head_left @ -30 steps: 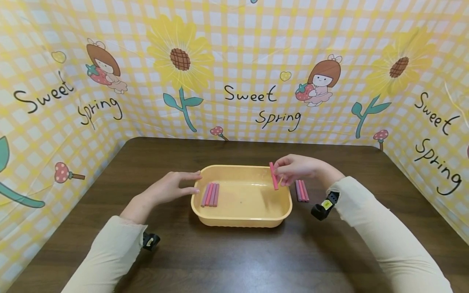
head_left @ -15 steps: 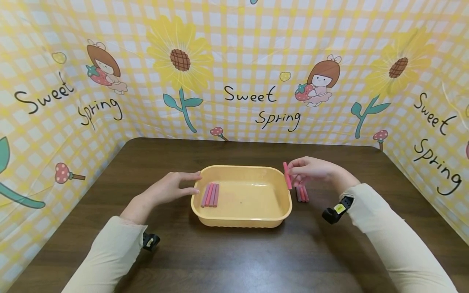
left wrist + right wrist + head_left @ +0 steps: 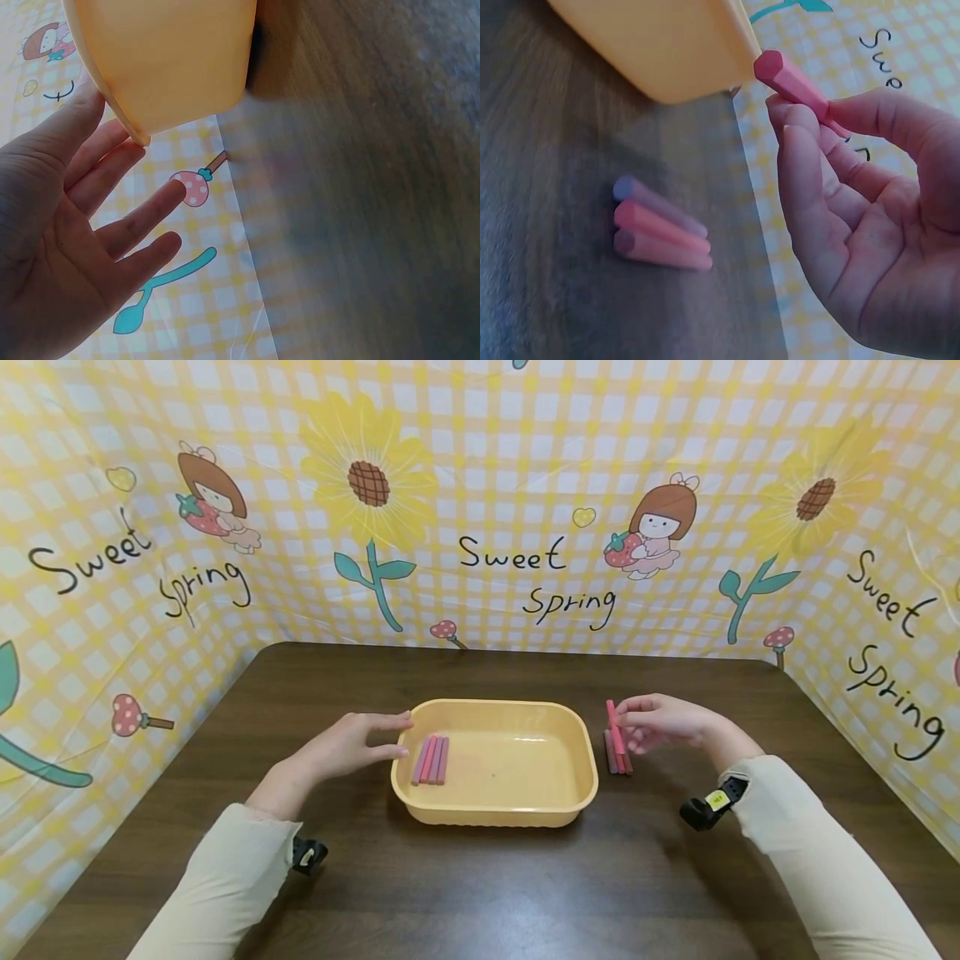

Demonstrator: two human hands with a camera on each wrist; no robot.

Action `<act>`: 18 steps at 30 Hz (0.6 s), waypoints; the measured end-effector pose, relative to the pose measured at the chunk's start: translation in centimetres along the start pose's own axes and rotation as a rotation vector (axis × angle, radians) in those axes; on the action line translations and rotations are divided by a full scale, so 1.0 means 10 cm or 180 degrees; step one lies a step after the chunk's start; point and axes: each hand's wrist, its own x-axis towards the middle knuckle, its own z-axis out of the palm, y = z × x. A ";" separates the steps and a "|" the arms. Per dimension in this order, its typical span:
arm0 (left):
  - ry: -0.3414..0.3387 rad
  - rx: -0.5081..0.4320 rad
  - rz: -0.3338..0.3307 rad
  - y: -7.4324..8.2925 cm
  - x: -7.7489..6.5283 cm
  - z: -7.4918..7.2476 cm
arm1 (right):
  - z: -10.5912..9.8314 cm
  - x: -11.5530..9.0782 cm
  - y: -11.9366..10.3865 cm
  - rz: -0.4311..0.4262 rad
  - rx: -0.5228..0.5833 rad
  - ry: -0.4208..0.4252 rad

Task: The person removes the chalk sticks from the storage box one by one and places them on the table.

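My right hand pinches a bright pink six-sided stick between thumb and fingertips, holding it tilted above the table. Below it, three more sticks in purple and pink tones lie side by side on the tabletop, right of a yellow plastic tray. Part of that group is covered by the held stick in the head view. Inside the tray, several pink and purple sticks lie in a row near its left end. With fingers mostly straight, my left hand touches the tray's left rim.
The dark brown wooden table carries the tray near its middle. A yellow checked cloth with flowers and lettering rises behind and along both sides. Black wrist cameras hang at both sleeves.
My right hand has moved right with the pink stick, from above the tray's right end to above the sticks on the table. The left hand and tray have stayed put.
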 end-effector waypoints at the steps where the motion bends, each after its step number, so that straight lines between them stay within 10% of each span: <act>1: -0.0001 -0.0005 -0.0001 0.00 0.00 0.00 | -0.01 -0.01 0.02 0.0020 0.0019 0.0019; 18: 0.0000 -0.0028 -0.0008 -0.02 0.00 0.01 | -0.13 -0.10 0.36 0.0135 0.0180 0.0161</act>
